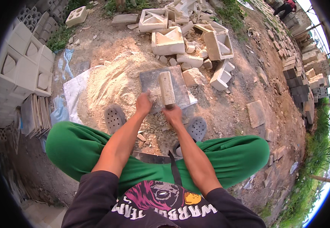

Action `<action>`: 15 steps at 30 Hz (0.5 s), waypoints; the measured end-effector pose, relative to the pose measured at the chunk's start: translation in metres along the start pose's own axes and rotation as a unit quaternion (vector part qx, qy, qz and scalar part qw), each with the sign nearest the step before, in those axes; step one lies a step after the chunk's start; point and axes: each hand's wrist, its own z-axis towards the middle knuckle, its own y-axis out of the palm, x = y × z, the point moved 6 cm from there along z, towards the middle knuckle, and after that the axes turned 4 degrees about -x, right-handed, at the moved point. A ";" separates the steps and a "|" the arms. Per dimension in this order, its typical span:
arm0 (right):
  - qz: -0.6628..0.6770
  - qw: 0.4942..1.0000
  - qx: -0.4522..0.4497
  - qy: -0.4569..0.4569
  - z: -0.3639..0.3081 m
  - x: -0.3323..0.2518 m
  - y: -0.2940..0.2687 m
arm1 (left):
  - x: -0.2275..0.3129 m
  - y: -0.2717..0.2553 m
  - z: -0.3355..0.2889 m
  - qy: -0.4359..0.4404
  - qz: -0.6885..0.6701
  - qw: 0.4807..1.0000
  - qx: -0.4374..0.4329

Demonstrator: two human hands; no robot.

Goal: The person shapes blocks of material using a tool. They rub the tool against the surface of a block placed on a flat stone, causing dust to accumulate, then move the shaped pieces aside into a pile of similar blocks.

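A seated person in green trousers [225,159] leans over a dark, flat, square slab [180,81] on dirt ground; the right hand [172,114] is closed round the short handle of a long, pale, dust-coated mallet [167,88], whose head lies over the middle of the slab; the left hand [144,103] is at the slab's near left edge, fingers curled beside pale crumbs [155,94], though I cannot tell whether it grips any.

The left fingers seem close enough to be struck if the mallet swung askew; loose grit underneath could let the slab rock; chips might fly towards bare forearms or the grey, perforated rubber clogs [114,117] close by; fragments could also scatter into the sandy, cream-coloured powder heap [112,83] at left.
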 end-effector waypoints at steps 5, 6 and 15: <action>-0.007 0.986 0.080 -0.149 -0.020 -0.017 -0.008 | -0.005 0.001 0.005 0.009 0.028 1.000 0.006; -0.008 0.985 0.081 -0.149 -0.018 -0.018 -0.011 | -0.002 -0.001 0.005 0.008 0.033 0.999 0.002; -0.060 0.998 -0.017 -0.001 -0.025 -0.011 -0.010 | 0.005 -0.003 0.002 -0.011 0.021 1.000 -0.015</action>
